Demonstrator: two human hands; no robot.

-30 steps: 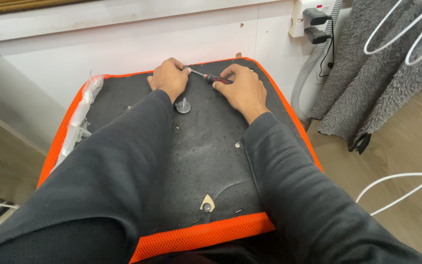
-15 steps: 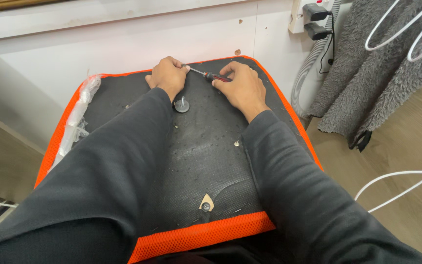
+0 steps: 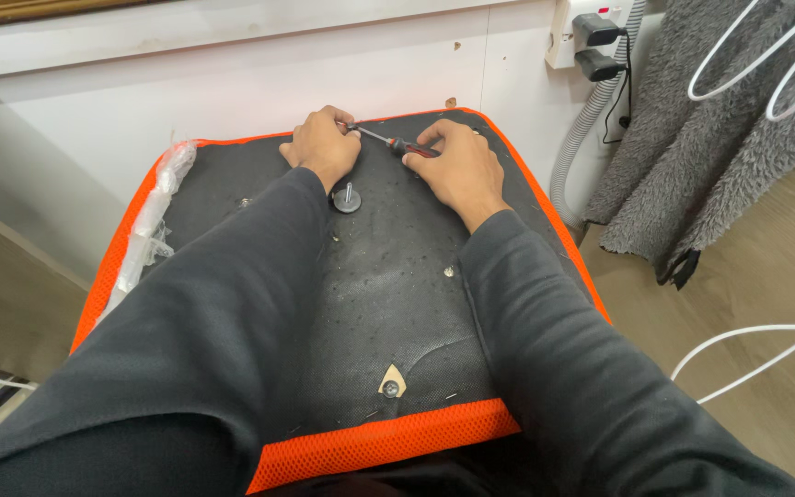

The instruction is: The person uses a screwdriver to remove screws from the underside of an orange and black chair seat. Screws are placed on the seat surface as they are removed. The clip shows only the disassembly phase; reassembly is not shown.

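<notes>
An upturned seat cushion with black fabric underside and orange mesh edge lies in front of me. My right hand grips the red and black handle of a screwdriver near the cushion's far edge. My left hand is curled at the screwdriver's metal tip, pinching or steadying it. A loose bolt with a round washer stands upright just below my left hand. What the tip touches is hidden by my fingers.
Clear plastic wrap lies along the cushion's left edge. A bolt hole shows near the front edge. A white wall, a socket with black plugs, a grey hose, a grey fluffy fabric and white cables are to the right.
Both hands stay in place on the screwdriver; only the view shifts slightly.
</notes>
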